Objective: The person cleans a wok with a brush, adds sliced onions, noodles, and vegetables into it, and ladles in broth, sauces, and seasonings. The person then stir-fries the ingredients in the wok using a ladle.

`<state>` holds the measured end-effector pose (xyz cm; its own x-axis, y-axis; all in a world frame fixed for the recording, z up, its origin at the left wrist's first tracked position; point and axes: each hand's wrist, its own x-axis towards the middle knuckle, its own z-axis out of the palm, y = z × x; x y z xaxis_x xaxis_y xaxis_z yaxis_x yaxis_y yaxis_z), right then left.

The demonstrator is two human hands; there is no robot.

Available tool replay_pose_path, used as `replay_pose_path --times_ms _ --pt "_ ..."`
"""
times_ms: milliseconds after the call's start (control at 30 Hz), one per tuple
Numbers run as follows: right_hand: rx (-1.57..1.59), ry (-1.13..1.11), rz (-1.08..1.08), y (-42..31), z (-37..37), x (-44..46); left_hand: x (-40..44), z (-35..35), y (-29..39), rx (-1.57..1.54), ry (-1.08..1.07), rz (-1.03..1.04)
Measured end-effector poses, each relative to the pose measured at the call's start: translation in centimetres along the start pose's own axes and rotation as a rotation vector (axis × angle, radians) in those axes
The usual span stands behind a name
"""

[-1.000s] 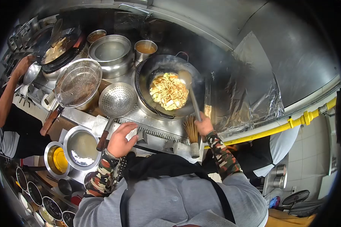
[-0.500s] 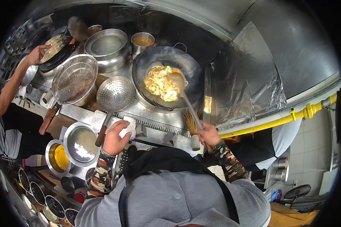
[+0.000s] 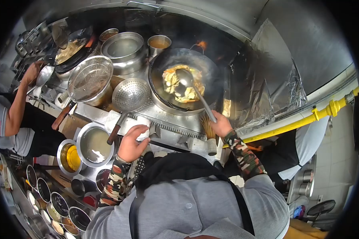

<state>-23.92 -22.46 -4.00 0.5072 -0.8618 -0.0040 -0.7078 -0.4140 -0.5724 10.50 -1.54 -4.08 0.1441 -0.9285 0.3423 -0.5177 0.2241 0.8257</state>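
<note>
My right hand (image 3: 221, 124) is closed around the handle of a metal wok ladle (image 3: 184, 77). The ladle's bowl rests over noodles (image 3: 192, 95) mixed with bits of egg and vegetables, inside a dark wok (image 3: 211, 73) on the stove. A small orange flame (image 3: 202, 44) shows at the wok's far rim. My left hand (image 3: 132, 144) is curled around a folded white cloth (image 3: 143, 126) at the stove's front edge, the thumb apart from the fingers. Just left of it lies the wooden handle of a perforated strainer (image 3: 131, 95).
Left stand a mesh sieve (image 3: 91, 77) on a pot, a large steel pot (image 3: 137, 65) and a small pot of brown liquid (image 3: 159, 42). A bamboo brush (image 3: 211, 145) is beside my right hand. A co-worker's hand (image 3: 34, 71) is far left. A yellow pipe (image 3: 295, 123) runs right.
The ladle's bowl has moved left, over the middle of the noodles. A flame has appeared behind the wok. The co-worker's hand has drawn back from the other wok. The view has shifted slightly.
</note>
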Motion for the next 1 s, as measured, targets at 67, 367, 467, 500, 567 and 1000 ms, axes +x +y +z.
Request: replay_pose_path --times_ms 67,367,467,500,567,1000 --pt "-0.045 0.082 0.189 -1.1 0.4 1.3 -1.2 -0.4 0.9 0.022 0.024 -0.018" --pt "0.088 -0.028 0.068 2.6 -1.7 1.8 -10.9 -0.4 3.0 0.103 0.202 -0.297" --pt "-0.052 0.011 0.047 3.9 0.4 3.5 -13.8 0.7 4.7 0.184 0.182 -0.340" --pt "-0.096 0.059 0.044 3.8 1.4 3.1 -14.8 1.1 5.2 0.193 0.181 -0.333" --pt "-0.135 0.098 0.028 3.9 1.8 2.1 -17.0 1.8 6.8 0.185 0.224 -0.414" --pt "0.235 -0.114 0.082 3.7 -1.2 2.0 -23.9 2.8 11.4 0.225 0.276 -0.553"
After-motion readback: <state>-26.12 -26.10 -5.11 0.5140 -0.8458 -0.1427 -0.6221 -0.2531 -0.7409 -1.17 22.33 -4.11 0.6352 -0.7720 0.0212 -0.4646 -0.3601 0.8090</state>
